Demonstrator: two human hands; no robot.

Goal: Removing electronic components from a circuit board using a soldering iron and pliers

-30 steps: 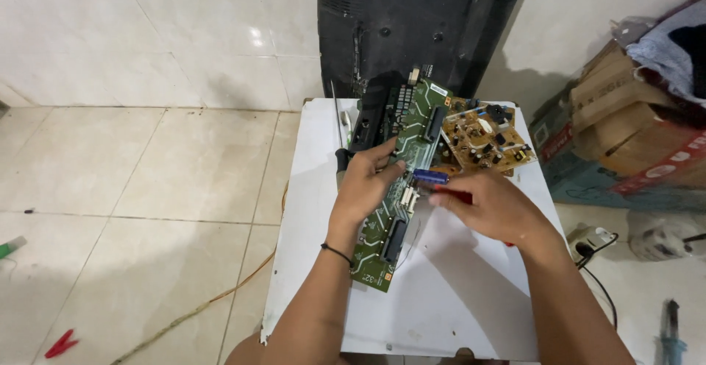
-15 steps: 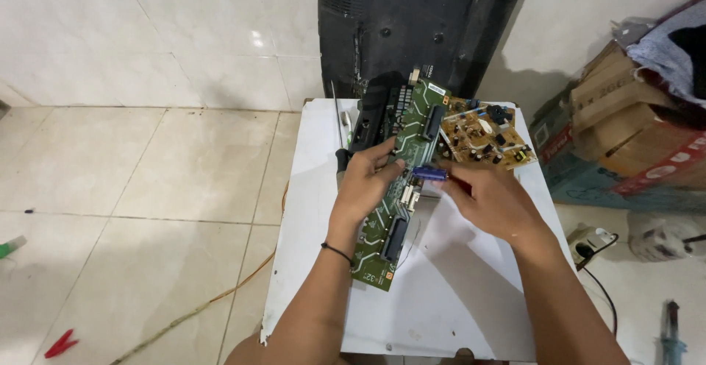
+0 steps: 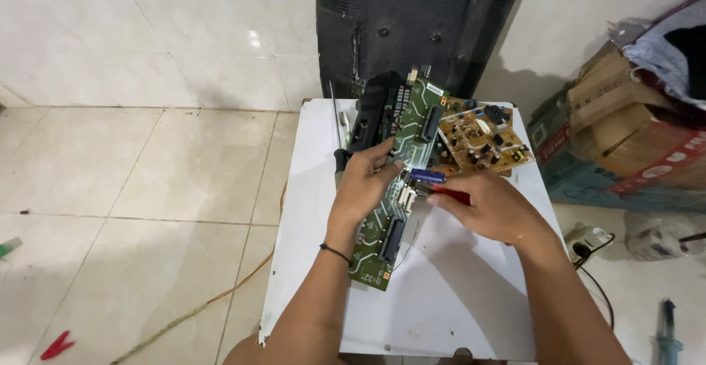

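Left hand should keep gripping the long green circuit board flat mid-bench while right hand, closed around the blue-and-red-handled tool, works squarely.

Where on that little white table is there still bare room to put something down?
The near half of the white table is bare, between the green circuit board and the right hand. The far end is crowded with the yellow board and black set.
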